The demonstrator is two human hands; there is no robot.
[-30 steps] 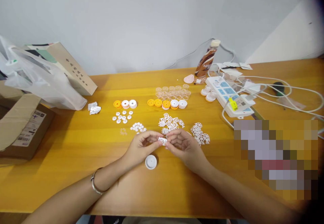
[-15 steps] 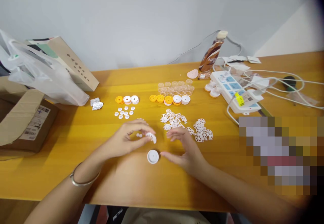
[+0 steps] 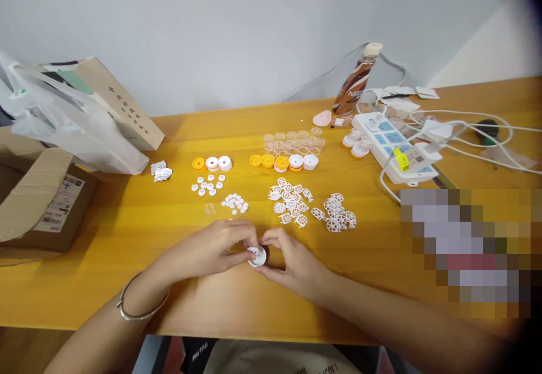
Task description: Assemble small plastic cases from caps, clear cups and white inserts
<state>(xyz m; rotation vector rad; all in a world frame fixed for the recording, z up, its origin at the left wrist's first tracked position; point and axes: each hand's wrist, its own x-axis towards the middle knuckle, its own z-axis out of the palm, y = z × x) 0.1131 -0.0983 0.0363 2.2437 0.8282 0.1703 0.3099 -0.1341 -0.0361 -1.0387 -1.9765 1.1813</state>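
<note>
Near the table's front edge, my right hand [image 3: 298, 264] grips the rim of a shallow round white plastic cap [image 3: 261, 260] between thumb and fingers. My left hand [image 3: 222, 247] pinches a small white plastic piece with a toothed edge [image 3: 254, 251], tilted inside the cap; fingertips partly hide it. Beyond my hands lie white spoked plastic pieces [image 3: 292, 202], with a second pile of cut-out pieces [image 3: 336, 213] to their right. White small beads [image 3: 235, 202], tiny clear rings [image 3: 210, 209] and white small discs [image 3: 207, 185] lie on the left.
Orange and white caps [image 3: 282, 163] stand in rows, with clear plastic cups [image 3: 292, 143] behind them. On the right are a power strip [image 3: 392, 148], loose cables [image 3: 466, 131] and a bottle [image 3: 358, 80]. A cardboard box [image 3: 51, 205] and plastic bag [image 3: 84, 120] stand left.
My left hand has moved down and right, bringing the toothed white piece into the round cap. My right hand has moved left and closed on the cap's rim.
</note>
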